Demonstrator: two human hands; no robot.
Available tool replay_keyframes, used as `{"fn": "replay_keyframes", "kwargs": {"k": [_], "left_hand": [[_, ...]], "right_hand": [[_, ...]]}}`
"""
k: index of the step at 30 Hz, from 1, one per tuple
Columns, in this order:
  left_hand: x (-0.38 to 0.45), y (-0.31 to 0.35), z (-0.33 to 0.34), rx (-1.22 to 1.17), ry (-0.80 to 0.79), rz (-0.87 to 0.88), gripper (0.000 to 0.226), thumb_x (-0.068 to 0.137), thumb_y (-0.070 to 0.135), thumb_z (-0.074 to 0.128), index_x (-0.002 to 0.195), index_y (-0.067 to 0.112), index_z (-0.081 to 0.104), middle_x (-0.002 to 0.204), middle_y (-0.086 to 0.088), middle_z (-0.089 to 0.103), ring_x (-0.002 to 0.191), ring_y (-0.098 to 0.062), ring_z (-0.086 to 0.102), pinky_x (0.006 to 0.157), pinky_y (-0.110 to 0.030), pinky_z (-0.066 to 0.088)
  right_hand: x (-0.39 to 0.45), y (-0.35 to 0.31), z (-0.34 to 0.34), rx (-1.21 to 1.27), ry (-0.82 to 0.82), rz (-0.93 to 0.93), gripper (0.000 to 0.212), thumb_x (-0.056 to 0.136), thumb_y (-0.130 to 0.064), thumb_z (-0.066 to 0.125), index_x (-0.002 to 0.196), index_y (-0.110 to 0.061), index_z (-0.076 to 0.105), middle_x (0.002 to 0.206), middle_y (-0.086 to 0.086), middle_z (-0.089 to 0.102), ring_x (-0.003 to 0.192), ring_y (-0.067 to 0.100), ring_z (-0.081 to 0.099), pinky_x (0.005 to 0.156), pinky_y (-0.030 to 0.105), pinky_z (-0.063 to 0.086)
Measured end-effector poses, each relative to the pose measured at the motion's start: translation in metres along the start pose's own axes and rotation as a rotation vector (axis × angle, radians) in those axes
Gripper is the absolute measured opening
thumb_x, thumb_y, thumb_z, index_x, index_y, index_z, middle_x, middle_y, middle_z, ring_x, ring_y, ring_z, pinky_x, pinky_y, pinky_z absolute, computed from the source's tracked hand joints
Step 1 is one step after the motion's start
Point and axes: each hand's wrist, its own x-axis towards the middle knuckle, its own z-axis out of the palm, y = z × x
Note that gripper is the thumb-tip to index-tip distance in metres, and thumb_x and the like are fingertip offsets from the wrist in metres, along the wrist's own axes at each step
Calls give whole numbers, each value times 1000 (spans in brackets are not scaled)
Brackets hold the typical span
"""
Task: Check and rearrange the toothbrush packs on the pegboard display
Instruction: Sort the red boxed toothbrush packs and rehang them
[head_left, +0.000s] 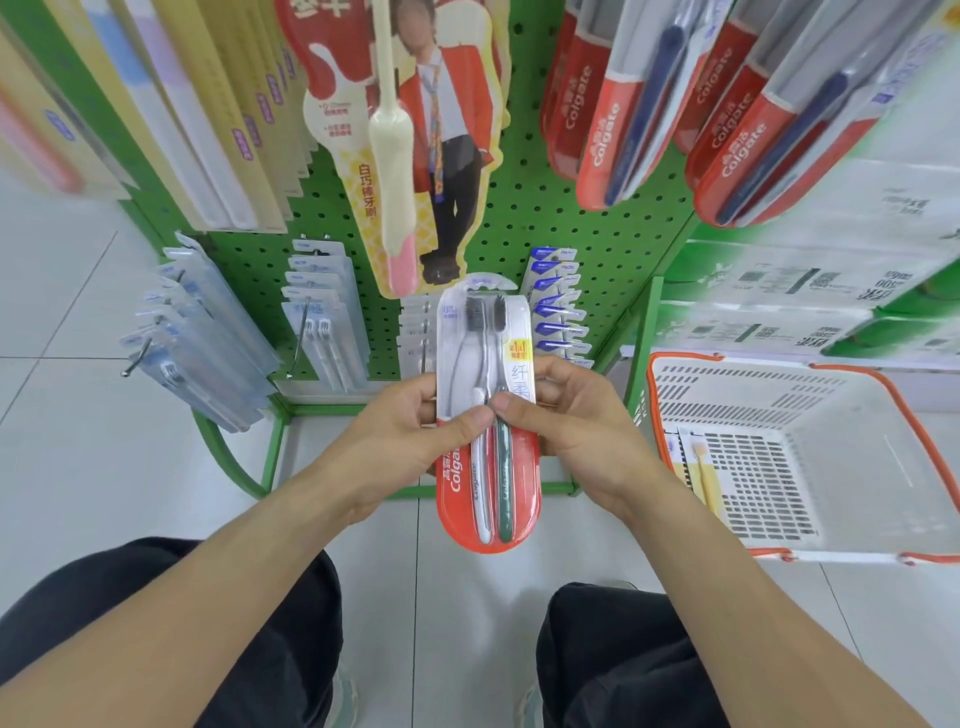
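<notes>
A red and clear Colgate twin toothbrush pack (488, 488) stands upright in front of me, away from the green pegboard (524, 218). My left hand (415, 431) grips its left edge with the thumb across the front. My right hand (566, 426) grips the right edge, its thumb meeting the left thumb at the pack's middle. More red Colgate packs (613, 114) hang at the upper right. Yellow packs (208, 130) hang at the upper left, and clear blue packs (202, 332) hang on the low pegs.
A white shopping basket (852, 410) with orange handles sits on the floor to the right, holding a yellow toothbrush pack (701, 473). Boxed goods (810, 291) are stacked behind it. Bare metal pegs (136, 358) jut out at the lower left. My knees are below.
</notes>
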Motion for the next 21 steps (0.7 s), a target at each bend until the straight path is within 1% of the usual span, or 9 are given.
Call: {"fn": "replay_keyframes", "kwargs": {"k": [1,4,8,11,14,16,17,19,21], "left_hand": [[0,0,-1,18,-18,-6,48,78,33,72,124,20,65,103,-5,78,92,-23,75,72,-31,59],[0,1,-3,31,7,16,49,75,31,74,121,18,65,101,-4,78,90,-21,75,72,-29,59],[0,1,-4,30,34,44,48,74,31,76,119,19,66,102,-3,78,93,-19,75,76,-27,58],[-2,3,-5,66,-37,-11,43,79,31,74,118,17,67,102,-6,78,91,-22,74,74,-32,60],[-4,2,-6,131,-160,-54,39,79,28,75,115,15,68,102,-12,77,92,-30,74,78,-43,61],[-6,1,-5,128,-142,-31,39,77,27,75,114,15,69,106,-11,77,99,-34,73,90,-52,58],[-6,1,-5,127,-124,-19,39,77,26,75,114,14,68,108,-11,76,102,-35,72,93,-55,56],[-7,0,-3,139,-90,-4,35,79,24,75,112,16,68,107,-11,76,102,-36,71,92,-60,54],[-6,0,-3,160,-77,-9,29,84,19,75,112,19,68,105,-10,77,100,-35,71,90,-60,55]], "right_hand": [[0,0,0,6,13,1,34,88,-2,72,121,-2,61,108,19,74,93,41,71,80,53,58],[0,0,4,43,32,9,30,91,-3,69,120,-3,61,104,15,76,81,28,72,70,40,59],[-1,3,10,56,23,8,30,95,-8,65,123,-3,58,105,17,75,82,26,70,72,38,56],[-1,2,9,93,62,-15,26,94,-6,65,119,-2,59,97,12,76,77,22,71,63,29,56],[0,1,7,134,93,2,25,94,-8,65,118,-3,59,94,9,75,75,20,71,61,30,55],[0,0,5,106,59,22,29,95,-10,65,122,-3,58,95,10,76,77,22,71,64,31,58],[-1,0,5,85,34,28,30,95,-11,65,124,-4,57,96,10,76,78,22,71,66,33,59],[-1,-1,5,61,-8,32,32,95,-10,65,126,-7,58,98,8,77,80,21,73,69,34,61],[-1,-2,5,63,6,23,31,93,-7,67,124,-7,60,97,8,78,78,20,73,68,33,61]]}}
